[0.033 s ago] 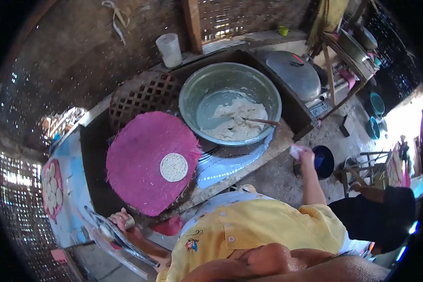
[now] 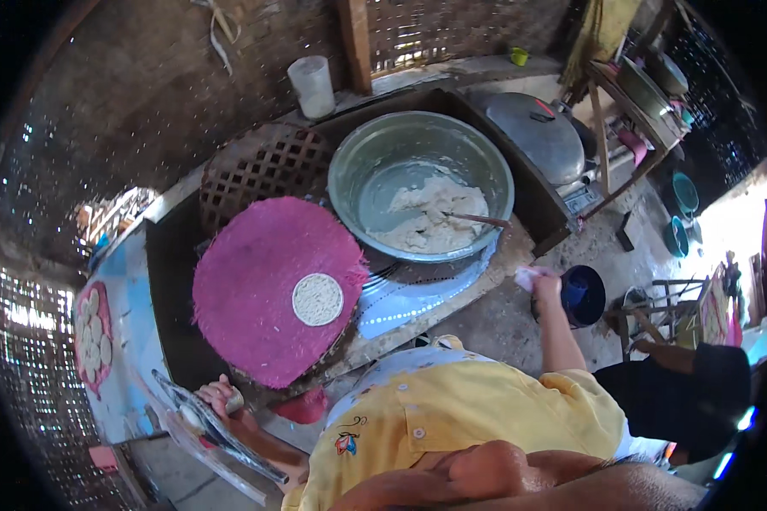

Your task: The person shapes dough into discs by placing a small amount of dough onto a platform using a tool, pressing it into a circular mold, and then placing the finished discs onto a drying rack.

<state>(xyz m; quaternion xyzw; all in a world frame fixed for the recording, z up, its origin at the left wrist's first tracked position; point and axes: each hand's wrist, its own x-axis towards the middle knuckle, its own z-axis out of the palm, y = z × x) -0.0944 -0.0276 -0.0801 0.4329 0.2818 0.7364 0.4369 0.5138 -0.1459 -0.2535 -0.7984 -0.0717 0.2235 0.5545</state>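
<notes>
Woven pink mat (image 2: 256,281) on dark worktop (image 2: 172,281)

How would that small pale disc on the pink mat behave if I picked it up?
The pale disc looks thin and flat on the pink mat, so it is probably light and unlikely to roll. Its grainy surface suggests it may be soft or crumbly and could sag or break if lifted by one edge. The woven mat under it looks rough, so it may cling rather than slide.

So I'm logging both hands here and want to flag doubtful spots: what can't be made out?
- Left hand, head view: its grip is too small to tell; a flat dark-rimmed thing crosses the wrist.
- Right hand: a pale thing at its fingertips, too small and blurred to identify.
- Blue bucket: partly hidden by the right forearm.
</notes>
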